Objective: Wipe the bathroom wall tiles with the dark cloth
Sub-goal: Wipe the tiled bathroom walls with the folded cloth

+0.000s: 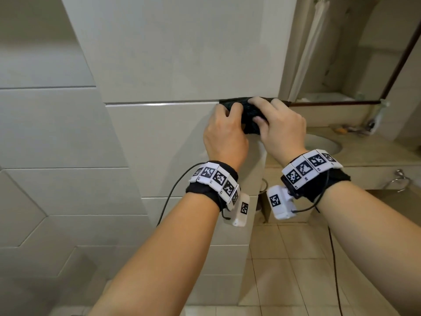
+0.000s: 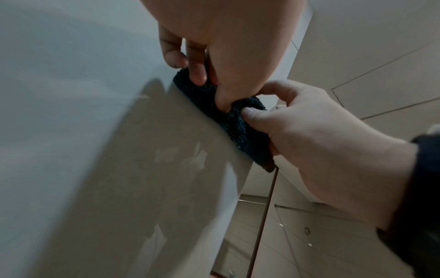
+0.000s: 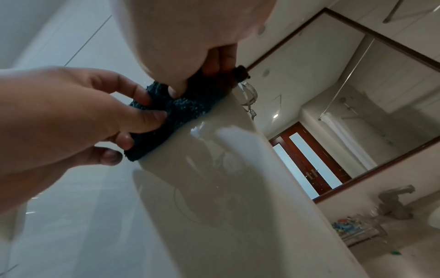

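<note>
Both forearms w/ black wristbands carrying white marker tags reach up; left hand & right hand sit side by side, fingers curled, both gripping the dark nubby folded cloth. Cloth is pressed flat vs glossy pale-grey wall tiles, at the grout line by the wall's right corner edge. Further right: beige sink counter and wood-framed mirror.
</note>
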`<state>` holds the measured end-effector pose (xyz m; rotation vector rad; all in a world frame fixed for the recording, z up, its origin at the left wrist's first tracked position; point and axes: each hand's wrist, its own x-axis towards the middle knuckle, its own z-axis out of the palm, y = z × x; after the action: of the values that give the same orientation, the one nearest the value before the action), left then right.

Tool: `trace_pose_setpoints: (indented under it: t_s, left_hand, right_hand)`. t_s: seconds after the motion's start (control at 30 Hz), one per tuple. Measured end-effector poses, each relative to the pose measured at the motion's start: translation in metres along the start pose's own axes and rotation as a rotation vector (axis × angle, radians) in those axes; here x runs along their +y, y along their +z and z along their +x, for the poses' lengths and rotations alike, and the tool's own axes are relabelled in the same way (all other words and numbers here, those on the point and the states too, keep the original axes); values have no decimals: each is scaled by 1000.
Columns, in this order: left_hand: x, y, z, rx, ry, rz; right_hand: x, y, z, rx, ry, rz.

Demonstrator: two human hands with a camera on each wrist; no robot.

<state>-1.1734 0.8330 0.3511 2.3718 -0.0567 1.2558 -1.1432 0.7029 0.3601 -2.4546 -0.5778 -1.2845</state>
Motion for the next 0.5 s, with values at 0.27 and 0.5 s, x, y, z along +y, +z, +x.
trace_pose_setpoints:
  t_s: [0.27,0.5]
  left_hand:
    - [-18,8,-18,-11,57,16]
    - [-42,31,-64,-87,25,29]
  right_hand:
    - [2,23,-28,59,-22,77]
    - [4,54,-79,8,-24,12]
